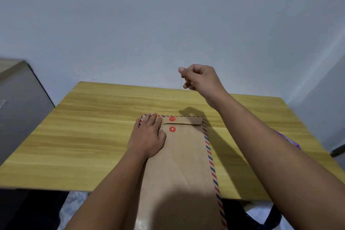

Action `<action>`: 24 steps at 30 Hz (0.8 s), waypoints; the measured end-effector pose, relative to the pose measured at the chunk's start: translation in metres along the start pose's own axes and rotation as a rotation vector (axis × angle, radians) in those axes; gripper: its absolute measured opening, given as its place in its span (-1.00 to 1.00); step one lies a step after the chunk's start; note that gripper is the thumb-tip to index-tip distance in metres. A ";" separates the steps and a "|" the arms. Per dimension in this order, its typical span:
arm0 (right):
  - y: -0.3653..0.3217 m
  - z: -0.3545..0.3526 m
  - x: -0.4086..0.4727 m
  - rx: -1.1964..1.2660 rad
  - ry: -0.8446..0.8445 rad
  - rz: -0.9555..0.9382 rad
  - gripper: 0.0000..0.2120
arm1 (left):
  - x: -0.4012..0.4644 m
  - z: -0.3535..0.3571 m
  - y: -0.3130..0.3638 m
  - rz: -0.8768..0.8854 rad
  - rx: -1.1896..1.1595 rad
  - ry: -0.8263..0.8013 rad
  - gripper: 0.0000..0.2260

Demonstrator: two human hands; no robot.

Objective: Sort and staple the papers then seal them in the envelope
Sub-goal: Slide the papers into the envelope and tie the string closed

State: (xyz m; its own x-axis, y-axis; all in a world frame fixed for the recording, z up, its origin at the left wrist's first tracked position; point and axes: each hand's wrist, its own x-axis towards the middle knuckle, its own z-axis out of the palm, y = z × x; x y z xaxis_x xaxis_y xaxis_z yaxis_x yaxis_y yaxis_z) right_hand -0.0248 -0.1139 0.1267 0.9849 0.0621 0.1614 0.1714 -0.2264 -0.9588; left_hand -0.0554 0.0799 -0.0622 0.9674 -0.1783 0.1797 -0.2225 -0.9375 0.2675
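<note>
A brown envelope [183,164] with a red and blue striped border lies lengthwise on the wooden table [89,136], its flap folded down at the far end. Two red closure discs [172,118] sit one on the flap and one just below it. My left hand [147,136] rests flat on the envelope's upper left corner, fingers straight. My right hand [199,78] is raised above the table's far edge and pinches a thin string [181,83] that runs down toward the flap disc. No papers or stapler are visible.
A purple object [287,139] lies at the table's right edge, partly hidden behind my right forearm. A grey cabinet [20,102] stands to the left of the table. The wall rises directly behind the table.
</note>
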 end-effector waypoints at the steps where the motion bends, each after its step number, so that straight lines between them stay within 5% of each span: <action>1: 0.000 0.002 -0.001 0.093 0.018 0.006 -0.71 | 0.000 0.000 0.000 0.001 0.002 -0.001 -0.45; 5: 0.001 0.009 -0.003 0.287 -0.021 0.027 -0.76 | 0.000 0.000 0.000 0.005 -0.001 0.001 -0.44; 8: 0.009 0.016 -0.006 0.513 -0.093 0.214 -0.69 | 0.001 0.001 -0.001 0.004 0.009 0.001 -0.44; 11: 0.038 0.018 -0.012 0.052 -0.123 0.360 -0.68 | 0.001 0.001 -0.001 0.004 0.014 -0.001 -0.43; 17: 0.084 0.025 -0.038 -0.977 -0.118 0.206 -0.88 | 0.001 0.001 0.000 0.001 0.004 -0.009 -0.42; 24: 0.099 0.035 -0.059 -1.324 -0.235 0.023 -0.85 | 0.001 0.000 -0.001 0.002 -0.006 -0.011 -0.42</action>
State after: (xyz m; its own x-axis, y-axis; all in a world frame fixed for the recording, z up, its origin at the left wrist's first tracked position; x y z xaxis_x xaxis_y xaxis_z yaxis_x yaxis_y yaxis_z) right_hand -0.0670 -0.1059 0.0145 0.9835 0.1795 -0.0230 0.1797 -0.9837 0.0065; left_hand -0.0546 0.0807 -0.0624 0.9683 -0.1833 0.1699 -0.2249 -0.9355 0.2726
